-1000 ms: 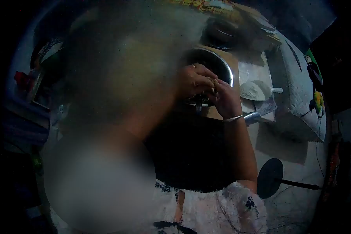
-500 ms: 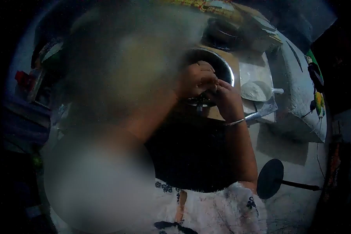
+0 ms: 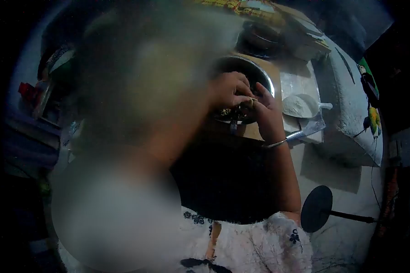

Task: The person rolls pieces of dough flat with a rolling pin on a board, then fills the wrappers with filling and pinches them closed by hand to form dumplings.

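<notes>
My left hand (image 3: 232, 91) is over a round metal-rimmed bowl (image 3: 269, 82), its thumb and fingers pinched on a small pale piece (image 3: 249, 103) that looks like dough. My right hand (image 3: 269, 116), with a bangle at the wrist, cups the same piece from the right; one finger stands up away from it. Dark and pale crumbly bits (image 3: 225, 112) lie in the bowl below my left hand. At the bowl's near rim a metal handle-like part (image 3: 233, 126) sticks out. The fingers hide much of the piece.
Right of the bowl, a white handled container (image 3: 300, 107) holds white powder, with a clear plastic bag (image 3: 312, 129) beside it. Behind stands a dark pot (image 3: 259, 38). A dark round disc on a rod (image 3: 316, 208) is at lower right. Blur covers the left side.
My hands have opened slightly apart, and one right finger has lifted. The small pale piece between them and the bits in the bowl now show more.
</notes>
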Demonstrator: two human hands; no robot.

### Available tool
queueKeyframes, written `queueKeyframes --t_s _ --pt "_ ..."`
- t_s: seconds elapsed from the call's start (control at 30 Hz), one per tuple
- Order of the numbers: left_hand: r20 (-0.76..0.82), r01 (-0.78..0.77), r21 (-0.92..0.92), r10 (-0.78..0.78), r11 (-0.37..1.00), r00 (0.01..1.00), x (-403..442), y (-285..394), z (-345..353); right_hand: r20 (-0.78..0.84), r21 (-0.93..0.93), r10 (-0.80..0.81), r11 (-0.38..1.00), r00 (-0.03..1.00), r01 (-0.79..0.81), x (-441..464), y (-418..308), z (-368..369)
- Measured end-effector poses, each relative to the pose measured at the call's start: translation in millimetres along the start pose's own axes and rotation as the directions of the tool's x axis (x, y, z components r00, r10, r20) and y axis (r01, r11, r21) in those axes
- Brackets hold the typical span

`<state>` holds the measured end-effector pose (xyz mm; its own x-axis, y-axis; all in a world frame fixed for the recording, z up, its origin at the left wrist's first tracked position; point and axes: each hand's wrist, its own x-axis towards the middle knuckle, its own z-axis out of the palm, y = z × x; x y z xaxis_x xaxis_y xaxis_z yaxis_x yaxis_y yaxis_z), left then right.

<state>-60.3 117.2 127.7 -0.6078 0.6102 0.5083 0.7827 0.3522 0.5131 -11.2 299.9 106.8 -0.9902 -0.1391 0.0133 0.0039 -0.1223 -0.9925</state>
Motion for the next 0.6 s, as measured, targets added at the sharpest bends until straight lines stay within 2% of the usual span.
queueKeyframes --t_s 0.1,0.17,0.3,0.4,0.47,0.6 --pt "0.029 0.002 -0.009 -0.002 1.000 1.000 1.8 -5.0 0.0 0.011 0.022 -0.009 1.000 1.000 0.009 -2.4 -1.3 0.9" --pt "0.058 0.030 -0.041 -0.027 0.999 0.998 3.0 -7.1 -0.1 -0.011 -0.065 -0.021 0.998 1.000 0.020 -3.7 -4.1 3.8" --pt "0.036 -0.012 -0.004 0.012 1.000 0.999 3.6 -10.3 1.1 -0.013 -0.087 -0.046 0.995 0.999 0.045 -3.2 -0.2 4.7" --pt "-0.006 -0.026 0.004 0.026 1.000 1.000 2.3 -6.1 0.2 -0.002 -0.042 -0.026 0.999 1.000 0.025 -4.9 -2.0 4.2" --pt "-0.098 -0.109 -0.004 0.109 0.994 0.989 1.4 -7.6 2.3 0.032 0.079 -0.011 0.997 0.999 0.008 -5.9 -2.3 4.3" --pt "-0.056 -0.070 0.047 0.072 0.996 0.996 0.0 -6.6 1.1 0.046 0.148 0.060 0.987 0.997 -0.066 -7.2 -7.1 4.8"
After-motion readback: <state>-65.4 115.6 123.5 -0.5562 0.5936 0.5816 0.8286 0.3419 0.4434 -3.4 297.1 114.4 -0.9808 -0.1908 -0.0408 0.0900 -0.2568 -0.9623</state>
